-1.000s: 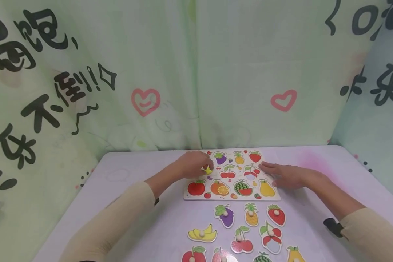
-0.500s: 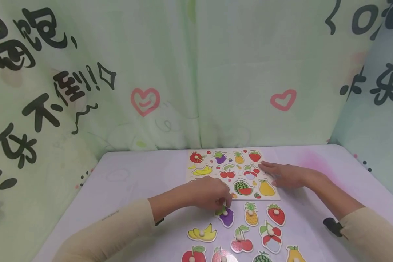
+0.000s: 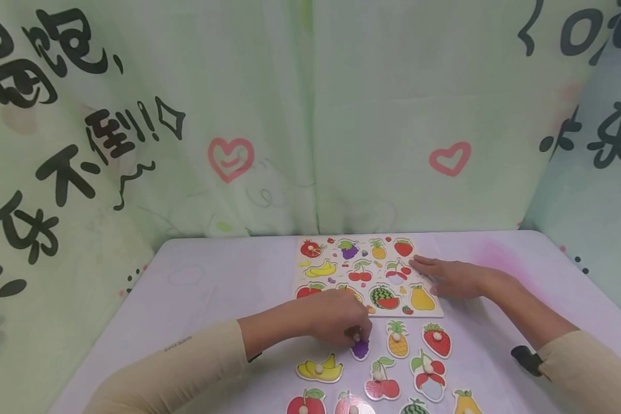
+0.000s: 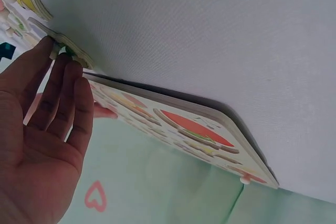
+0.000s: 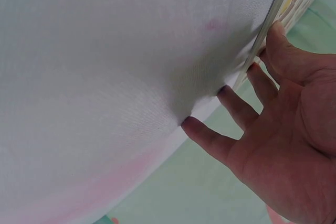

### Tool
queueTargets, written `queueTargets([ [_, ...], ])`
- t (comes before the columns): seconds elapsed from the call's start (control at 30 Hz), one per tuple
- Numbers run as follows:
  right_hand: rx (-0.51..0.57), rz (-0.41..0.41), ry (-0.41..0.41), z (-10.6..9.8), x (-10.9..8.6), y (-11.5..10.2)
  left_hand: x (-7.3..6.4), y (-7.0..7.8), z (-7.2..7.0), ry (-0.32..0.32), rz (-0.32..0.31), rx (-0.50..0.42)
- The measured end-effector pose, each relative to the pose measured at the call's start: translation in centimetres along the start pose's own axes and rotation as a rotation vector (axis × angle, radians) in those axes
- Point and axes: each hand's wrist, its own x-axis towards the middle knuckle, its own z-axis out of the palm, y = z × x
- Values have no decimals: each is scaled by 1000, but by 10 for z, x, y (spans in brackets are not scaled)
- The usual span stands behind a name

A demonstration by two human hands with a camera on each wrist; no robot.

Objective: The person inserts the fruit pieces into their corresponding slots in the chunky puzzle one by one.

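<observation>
My left hand (image 3: 338, 316) reaches past the near edge of the fruit puzzle board (image 3: 388, 314) and pinches the grape puzzle piece (image 3: 361, 349) with thumb and fingertips. In the left wrist view, the thumb and fingers meet at the knob of the grape piece (image 4: 79, 53), which stays close to the table. A pomegranate piece (image 3: 310, 249) with a knob sits in the board's far left slot. My right hand (image 3: 457, 278) rests at the board's right edge. Its fingers (image 5: 239, 108) are spread, with thumb against the board's side and fingertips on the table.
In front of the board lie loose knobbed pieces: a pineapple (image 3: 397, 339), a strawberry (image 3: 437, 340), bananas (image 3: 319, 369), cherries (image 3: 382, 379), radishes (image 3: 428, 375), a red apple (image 3: 306, 403) and several others. A printed curtain (image 3: 310, 144) stands behind the table.
My left hand has left the board's far left part and come nearer and rightward to the grape piece, which it now pinches. The pomegranate piece is uncovered. My right hand stays put.
</observation>
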Motion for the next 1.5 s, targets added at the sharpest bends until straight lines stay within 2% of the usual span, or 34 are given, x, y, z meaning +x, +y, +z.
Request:
queueTargets([
  [0.47, 9, 19, 2, -1, -3, -1, 0, -1, 3, 28, -7, -45],
  [0.9, -16, -1, 9, 0, 0, 0, 0, 1, 4, 27, -2, -20],
  [1.1, -17, 4, 7, -1, -1, 0, -2, 2, -5, 18, -16, -14],
  [1.23, -14, 10, 3, -1, 0, 0, -3, 0, -12, 27, -56, -4],
  [1.5, -5, 19, 2, 0, 0, 0, 1, -17, -18, 42, -95, -17],
])
